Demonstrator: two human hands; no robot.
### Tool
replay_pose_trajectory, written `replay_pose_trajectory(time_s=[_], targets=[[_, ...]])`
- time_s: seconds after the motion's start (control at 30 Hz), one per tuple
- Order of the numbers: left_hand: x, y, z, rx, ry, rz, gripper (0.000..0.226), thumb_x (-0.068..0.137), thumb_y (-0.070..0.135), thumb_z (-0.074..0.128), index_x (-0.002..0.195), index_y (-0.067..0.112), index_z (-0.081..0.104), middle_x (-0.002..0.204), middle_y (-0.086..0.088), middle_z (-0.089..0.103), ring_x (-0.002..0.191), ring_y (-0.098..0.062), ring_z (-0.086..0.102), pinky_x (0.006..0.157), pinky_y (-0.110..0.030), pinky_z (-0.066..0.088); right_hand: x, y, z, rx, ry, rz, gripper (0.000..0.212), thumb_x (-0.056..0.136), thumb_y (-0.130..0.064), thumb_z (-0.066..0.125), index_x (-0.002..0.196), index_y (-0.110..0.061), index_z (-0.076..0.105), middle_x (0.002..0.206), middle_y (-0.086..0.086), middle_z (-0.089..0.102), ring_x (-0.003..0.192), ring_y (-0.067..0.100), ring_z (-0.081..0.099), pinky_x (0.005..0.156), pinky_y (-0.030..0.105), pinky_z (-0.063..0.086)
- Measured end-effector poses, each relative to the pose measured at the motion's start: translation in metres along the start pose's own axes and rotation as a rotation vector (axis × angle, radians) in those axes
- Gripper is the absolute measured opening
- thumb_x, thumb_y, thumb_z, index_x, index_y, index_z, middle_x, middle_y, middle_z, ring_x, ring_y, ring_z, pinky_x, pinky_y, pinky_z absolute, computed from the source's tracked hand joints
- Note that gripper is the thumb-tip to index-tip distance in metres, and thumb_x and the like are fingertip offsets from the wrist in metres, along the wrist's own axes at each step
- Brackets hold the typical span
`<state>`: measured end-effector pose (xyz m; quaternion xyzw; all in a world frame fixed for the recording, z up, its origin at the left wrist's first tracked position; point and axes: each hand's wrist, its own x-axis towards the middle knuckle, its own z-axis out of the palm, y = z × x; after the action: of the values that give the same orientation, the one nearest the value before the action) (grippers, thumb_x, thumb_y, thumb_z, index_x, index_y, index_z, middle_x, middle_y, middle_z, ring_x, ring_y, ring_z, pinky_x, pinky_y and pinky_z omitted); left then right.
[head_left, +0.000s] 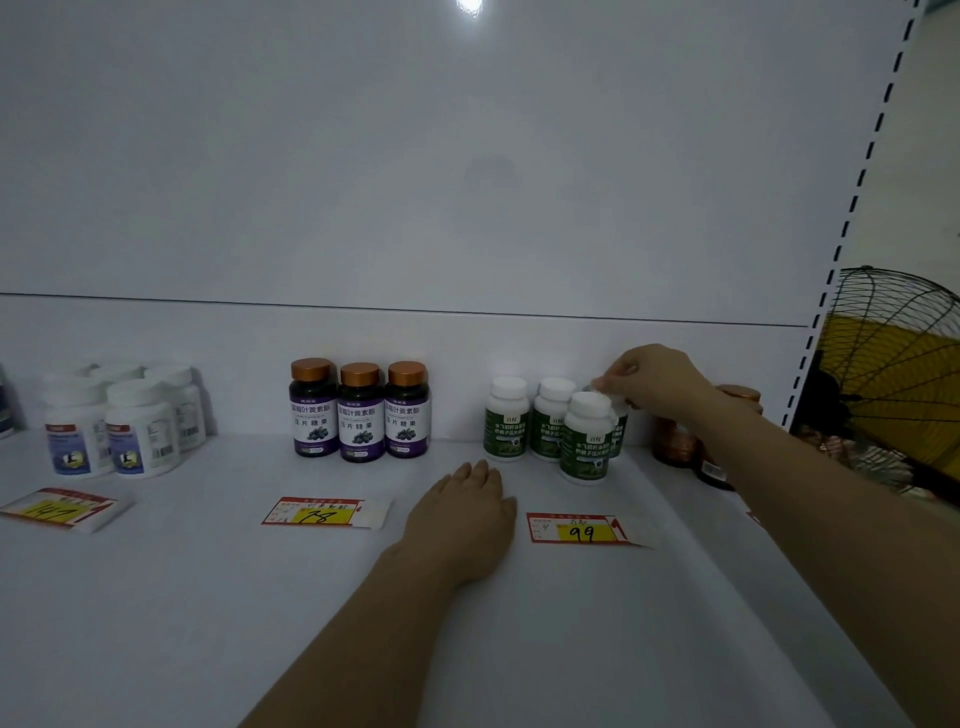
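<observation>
White shop shelf (208, 597) at the back wall: the right hand (660, 384) pinches the cap of the far-right green-label bottle (619, 434), probably squaring it with its neighbours (507, 421) behind the 99 tag (582, 530). The left hand (462, 525) lies flat nearby, fingers straight, bracing.

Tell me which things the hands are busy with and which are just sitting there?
Job in hand: right hand, gripping a green-labelled white plastic bottle by its top; three matching green-labelled bottles beside it; left hand, flat on the white shelf.
Just lying about: three purple-labelled dark bottles with copper caps; blue-labelled white bottles; red-and-yellow paper price tags; black wire fan.
</observation>
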<state>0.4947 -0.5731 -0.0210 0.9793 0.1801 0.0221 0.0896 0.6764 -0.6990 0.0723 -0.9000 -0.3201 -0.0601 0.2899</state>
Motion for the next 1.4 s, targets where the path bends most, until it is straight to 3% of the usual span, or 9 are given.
replay_pose_trajectory(time_s=[0.2, 0.33, 0.5, 0.67, 0.8, 0.9, 1.0, 1.13, 1.4], targets=[[-0.008, 0.007, -0.009, -0.147, 0.092, -0.049, 0.056, 0.102, 0.035, 0.030, 0.149, 0.008, 0.016, 0.158, -0.006, 0.015, 0.144, -0.019, 0.017, 0.115, -0.029, 0.016, -0.020, -0.012, -0.032, 0.003, 0.346, -0.144, 0.035, 0.090, -0.037, 0.060, 0.110, -0.010, 0.068, 0.113, 0.009, 0.067, 0.100, 0.020, 0.059, 0.078, 0.021, 0.037], [-0.013, 0.015, -0.018, -0.391, 0.265, -0.017, 0.062, 0.093, 0.041, 0.051, 0.146, 0.018, 0.028, 0.151, 0.000, 0.033, 0.135, -0.015, 0.034, 0.107, -0.028, 0.030, -0.042, -0.031, -0.047, 0.175, 0.439, -0.193, 0.033, 0.087, -0.043, 0.062, 0.103, -0.016, 0.071, 0.097, 0.002, 0.067, 0.088, 0.012, 0.057, 0.076, 0.021, 0.040], [-0.011, 0.018, -0.024, -0.806, 0.214, 0.113, 0.066, 0.076, 0.042, 0.073, 0.135, 0.030, 0.044, 0.127, 0.012, 0.056, 0.110, -0.001, 0.051, 0.092, -0.021, 0.040, -0.065, -0.046, -0.022, 0.357, 0.270, -0.155, 0.036, 0.085, -0.050, 0.060, 0.094, -0.017, 0.071, 0.085, -0.005, 0.067, 0.076, 0.005, 0.061, 0.062, 0.016, 0.043], [-0.012, 0.017, -0.026, -0.889, 0.193, 0.163, 0.026, 0.080, 0.031, 0.072, 0.098, 0.041, 0.056, 0.096, 0.022, 0.066, 0.091, 0.008, 0.061, 0.070, -0.007, 0.045, -0.067, -0.051, 0.015, 0.256, 0.193, -0.162, 0.039, 0.082, -0.058, 0.058, 0.086, -0.021, 0.070, 0.076, -0.011, 0.066, 0.068, -0.003, 0.058, 0.058, 0.012, 0.039], [-0.015, 0.016, -0.028, -0.959, 0.169, 0.182, 0.024, 0.081, 0.025, 0.072, 0.098, 0.038, 0.060, 0.090, 0.023, 0.066, 0.084, 0.013, 0.061, 0.064, -0.002, 0.045, -0.070, -0.046, 0.019, 0.322, 0.167, -0.227, 0.031, 0.090, -0.053, 0.050, 0.082, -0.026, 0.064, 0.073, -0.015, 0.063, 0.071, -0.001, 0.058, 0.065, 0.013, 0.043], [-0.016, 0.018, -0.030, -0.957, 0.138, 0.181, 0.025, 0.080, 0.028, 0.071, 0.104, 0.033, 0.063, 0.089, 0.022, 0.066, 0.084, 0.011, 0.062, 0.062, -0.002, 0.045, -0.071, -0.035, 0.023, 0.516, 0.051, -0.211, 0.027, 0.090, -0.046, 0.056, 0.092, -0.021, 0.068, 0.089, -0.005, 0.071, 0.086, 0.013, 0.067, 0.082, 0.035, 0.056], [-0.017, 0.020, -0.031, -0.966, 0.117, 0.173, 0.029, 0.078, 0.029, 0.072, 0.106, 0.030, 0.063, 0.095, 0.017, 0.068, 0.089, 0.006, 0.063, 0.065, -0.005, 0.046, -0.069, -0.028, 0.025, 0.630, 0.039, -0.169, 0.025, 0.087, -0.043, 0.062, 0.091, -0.020, 0.070, 0.090, 0.000, 0.073, 0.087, 0.019, 0.069, 0.084, 0.045, 0.056], [-0.019, 0.020, -0.032, -0.998, 0.120, 0.178, 0.035, 0.077, 0.025, 0.074, 0.110, 0.023, 0.064, 0.094, 0.016, 0.069, 0.083, 0.009, 0.065, 0.062, -0.003, 0.047, -0.070, -0.028, 0.028, 0.693, 0.082, -0.166, 0.025, 0.086, -0.042, 0.063, 0.091, -0.018, 0.070, 0.089, 0.000, 0.073, 0.087, 0.020, 0.069, 0.084, 0.047, 0.056], [-0.019, 0.019, -0.032, -0.996, 0.117, 0.193, 0.026, 0.077, 0.023, 0.074, 0.098, 0.031, 0.061, 0.087, 0.020, 0.066, 0.075, 0.013, 0.063, 0.059, 0.000, 0.045, -0.074, -0.033, 0.030, 0.680, 0.106, -0.213, 0.025, 0.089, -0.037, 0.062, 0.099, -0.016, 0.069, 0.091, 0.001, 0.073, 0.087, 0.018, 0.069, 0.086, 0.044, 0.056]])
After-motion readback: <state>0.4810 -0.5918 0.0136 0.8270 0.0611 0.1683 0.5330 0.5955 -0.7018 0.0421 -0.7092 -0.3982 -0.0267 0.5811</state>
